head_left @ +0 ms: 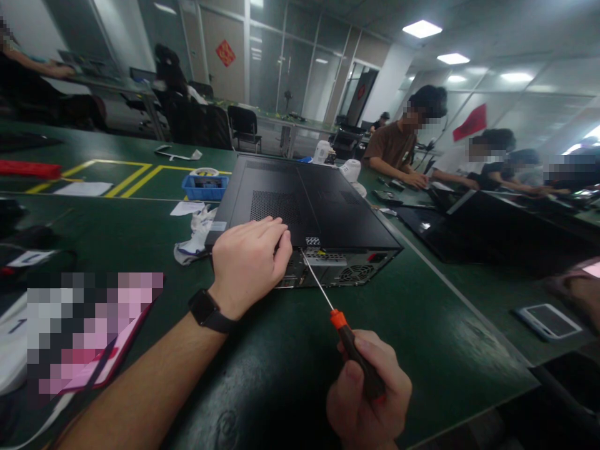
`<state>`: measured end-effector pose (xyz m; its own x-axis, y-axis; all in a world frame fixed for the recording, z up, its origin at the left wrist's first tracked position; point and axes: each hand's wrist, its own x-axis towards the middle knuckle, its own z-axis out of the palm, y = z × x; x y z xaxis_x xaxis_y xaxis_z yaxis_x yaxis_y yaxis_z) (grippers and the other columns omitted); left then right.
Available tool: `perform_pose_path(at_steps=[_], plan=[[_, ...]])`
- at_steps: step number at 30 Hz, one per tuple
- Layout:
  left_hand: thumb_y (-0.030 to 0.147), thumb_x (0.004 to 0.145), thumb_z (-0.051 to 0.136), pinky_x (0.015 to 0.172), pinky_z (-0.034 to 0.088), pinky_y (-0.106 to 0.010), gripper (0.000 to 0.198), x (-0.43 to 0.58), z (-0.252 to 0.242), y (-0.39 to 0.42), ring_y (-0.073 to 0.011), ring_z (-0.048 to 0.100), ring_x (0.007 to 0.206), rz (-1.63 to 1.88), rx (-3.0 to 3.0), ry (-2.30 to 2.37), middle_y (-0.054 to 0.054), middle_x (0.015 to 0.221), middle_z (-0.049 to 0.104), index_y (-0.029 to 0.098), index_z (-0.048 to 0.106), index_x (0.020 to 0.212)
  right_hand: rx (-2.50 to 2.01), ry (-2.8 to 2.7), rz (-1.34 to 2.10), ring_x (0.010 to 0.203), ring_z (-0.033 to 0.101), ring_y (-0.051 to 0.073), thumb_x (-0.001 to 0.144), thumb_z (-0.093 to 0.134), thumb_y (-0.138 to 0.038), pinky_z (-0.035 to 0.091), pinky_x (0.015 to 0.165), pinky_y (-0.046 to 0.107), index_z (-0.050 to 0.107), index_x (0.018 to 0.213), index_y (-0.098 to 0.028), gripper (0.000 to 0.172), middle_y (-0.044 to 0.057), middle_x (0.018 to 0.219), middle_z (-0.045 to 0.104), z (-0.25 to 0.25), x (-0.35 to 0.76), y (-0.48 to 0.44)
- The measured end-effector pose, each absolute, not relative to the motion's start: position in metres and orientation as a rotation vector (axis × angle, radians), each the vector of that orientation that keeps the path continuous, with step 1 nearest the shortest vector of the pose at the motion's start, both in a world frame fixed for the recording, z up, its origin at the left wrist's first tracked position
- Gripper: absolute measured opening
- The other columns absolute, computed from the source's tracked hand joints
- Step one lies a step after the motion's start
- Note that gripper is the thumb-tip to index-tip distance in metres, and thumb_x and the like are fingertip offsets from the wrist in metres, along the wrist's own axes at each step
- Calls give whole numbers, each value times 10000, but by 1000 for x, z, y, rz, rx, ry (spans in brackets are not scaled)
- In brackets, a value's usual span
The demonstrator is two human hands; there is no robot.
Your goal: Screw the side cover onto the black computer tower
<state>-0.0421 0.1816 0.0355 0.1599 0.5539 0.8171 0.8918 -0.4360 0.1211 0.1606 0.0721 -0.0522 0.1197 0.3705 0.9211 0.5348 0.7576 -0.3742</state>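
Note:
A black computer tower case [276, 178] lies on its side on the green table, its rear panel with a fan grille [359, 272] facing me. My left hand [250, 265] rests on the case near the rear edge, palm down, fingers close together and lying over the panel. On that wrist is a black watch [209, 310]. My right hand [375, 390] is wrapped round the orange and black handle of a screwdriver [354, 350]. The screwdriver's thin shaft points up and left, its tip at the top edge of the rear panel. Any screw there is too small to make out.
A blue bin [206, 187] and white gloves [197, 237] sit left of the case. A pink pouch-like item [135, 325] lies nearer left. To the right are a black panel [515, 228] and a phone-like device [548, 320]. Other people work along the right side.

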Motion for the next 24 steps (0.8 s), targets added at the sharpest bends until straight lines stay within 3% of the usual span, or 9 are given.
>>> perform_pose_path(at_steps=[5, 9, 15, 19, 24], plan=[[270, 1009, 555, 920, 611, -448, 252, -43, 35, 182, -286, 790, 1066, -1178, -2044, -1363, -68, 1148, 827, 171, 783, 1053, -894, -1477, -284, 791, 704, 183, 1001, 648, -246, 637, 657, 369, 622, 1270, -174, 280, 65, 1006, 695, -64, 166, 69], [271, 1010, 553, 915, 609, -445, 252, -43, 35, 182, -286, 791, 1062, -1179, -2047, -1363, -71, 1145, 827, 173, 782, 1050, -861, -1486, -185, 829, 713, 207, 1034, 585, -313, 642, 681, 408, 611, 1286, -163, 294, 74, 987, 678, -59, 163, 68], [272, 1010, 553, 936, 604, -449, 253, -43, 35, 181, -285, 787, 1074, -1179, -2051, -1377, -72, 1158, 825, 179, 784, 1055, -833, -1503, -194, 871, 715, 211, 1033, 555, -242, 648, 703, 411, 610, 1291, -153, 279, 84, 1010, 675, -54, 162, 69], [275, 1009, 552, 922, 606, -446, 253, -43, 35, 182, -284, 787, 1075, -1181, -2050, -1381, -64, 1161, 825, 186, 785, 1056, -877, -1480, -308, 790, 699, 162, 1028, 567, -202, 637, 649, 338, 629, 1298, -146, 282, 83, 1051, 698, -65, 165, 69], [277, 1015, 533, 924, 608, -455, 272, -42, 36, 181, -291, 785, 1084, -1177, -2067, -1391, -73, 1162, 823, 187, 787, 1052, -858, -1465, -208, 811, 711, 190, 1053, 540, -288, 642, 640, 372, 620, 1310, -149, 302, 92, 1039, 694, -63, 163, 68]])
